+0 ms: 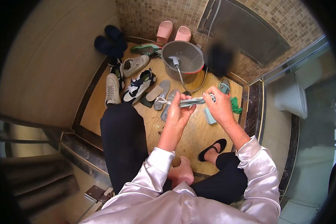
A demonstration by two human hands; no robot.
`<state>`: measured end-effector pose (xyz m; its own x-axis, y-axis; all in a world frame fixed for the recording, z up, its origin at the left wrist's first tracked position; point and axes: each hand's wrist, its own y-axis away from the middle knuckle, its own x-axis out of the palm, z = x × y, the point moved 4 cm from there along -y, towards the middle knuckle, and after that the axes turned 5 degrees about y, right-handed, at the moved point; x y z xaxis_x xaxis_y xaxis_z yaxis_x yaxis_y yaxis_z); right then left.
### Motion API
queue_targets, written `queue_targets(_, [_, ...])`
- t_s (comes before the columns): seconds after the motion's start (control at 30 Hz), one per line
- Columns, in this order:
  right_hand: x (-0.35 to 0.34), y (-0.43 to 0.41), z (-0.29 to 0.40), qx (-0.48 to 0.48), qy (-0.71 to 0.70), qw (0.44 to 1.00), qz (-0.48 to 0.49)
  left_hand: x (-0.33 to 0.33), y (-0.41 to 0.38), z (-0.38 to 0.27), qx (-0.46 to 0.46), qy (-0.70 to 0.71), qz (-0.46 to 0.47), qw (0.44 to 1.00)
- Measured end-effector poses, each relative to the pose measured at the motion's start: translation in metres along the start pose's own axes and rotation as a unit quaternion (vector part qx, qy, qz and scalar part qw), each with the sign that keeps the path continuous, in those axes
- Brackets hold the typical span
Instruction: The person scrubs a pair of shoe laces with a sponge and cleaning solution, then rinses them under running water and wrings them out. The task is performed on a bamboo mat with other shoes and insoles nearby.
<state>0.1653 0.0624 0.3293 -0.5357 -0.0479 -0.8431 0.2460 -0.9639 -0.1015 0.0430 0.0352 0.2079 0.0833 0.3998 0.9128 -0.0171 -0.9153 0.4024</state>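
A folded bundle of wet-looking pale shoelaces (194, 102) is stretched between my two hands, above the ribbed floor. Thumb and fingers of my left hand (177, 112) grip its left part, where a white loop sticks out past the thumb. The other end is pinched in my right hand (219, 106), whose fingers partly hide it. Just below the right hand lies a light blue scrubbing brush (210, 116). Grey insoles (163, 92) rest on the floor beyond my left hand, one of them partly covered by it.
A grey bucket (170, 67) holds a shower head (174, 61) on a hose. White sneakers (135, 65), black-and-white sneakers (138, 85) and navy slippers (107, 46) stand at left. Pink slides (165, 30) lean on the wall. A green cloth (235, 105) lies beside a green shoe (224, 85).
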Motion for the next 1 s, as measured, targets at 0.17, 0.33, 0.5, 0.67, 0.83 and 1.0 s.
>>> queue_targets(0.17, [0.003,-0.005,0.002,-0.134,0.055,0.988,-0.054,-0.006,-0.002,-0.004,0.029,-0.127,0.001,0.991])
queue_targets(0.33, [0.009,-0.007,0.020,-0.141,0.077,0.986,-0.043,-0.022,-0.020,-0.009,0.022,-0.061,0.015,0.998])
queue_targets(0.5, [0.044,0.040,0.065,-0.325,0.045,0.945,-0.018,-0.030,-0.029,-0.012,-0.013,0.020,-0.038,0.999])
queue_targets(0.67, [0.066,0.062,0.069,-0.363,0.049,0.930,-0.001,-0.017,-0.005,-0.002,-0.109,0.007,0.059,0.992])
queue_targets(0.83, [0.063,-0.004,0.000,-0.165,0.223,0.960,-0.025,-0.008,0.009,0.036,-0.198,-0.119,0.100,0.968])
queue_targets(1.0, [0.067,0.028,0.041,-0.274,0.201,0.936,-0.095,-0.008,0.002,0.027,-0.055,-0.073,0.005,0.996])
